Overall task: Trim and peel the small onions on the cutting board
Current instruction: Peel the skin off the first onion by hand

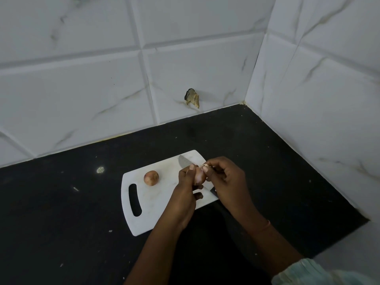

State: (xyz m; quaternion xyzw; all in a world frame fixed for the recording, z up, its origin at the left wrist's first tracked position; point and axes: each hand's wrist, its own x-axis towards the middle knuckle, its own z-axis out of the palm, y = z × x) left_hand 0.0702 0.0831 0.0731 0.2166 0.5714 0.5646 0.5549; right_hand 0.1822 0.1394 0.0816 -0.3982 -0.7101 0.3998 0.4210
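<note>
A white cutting board (156, 208) with a handle slot lies on the black counter. One unpeeled brown onion (151, 177) sits on its left part. My left hand (186, 194) grips a pale, partly peeled onion (199, 176) above the board. Beside it, my right hand (225, 179) pinches a scrap of onion skin (205, 166) at the top of that onion. A knife lies on the board under my hands; its blade tip (183, 162) shows behind them and its dark handle end (213, 191) shows below my right hand.
The black counter (82, 212) runs into a corner of white marbled wall tiles (308, 99) at the back and right. A chipped hole (192, 98) marks the back wall. Small white specks and a pale spot (100, 170) dot the counter to the left.
</note>
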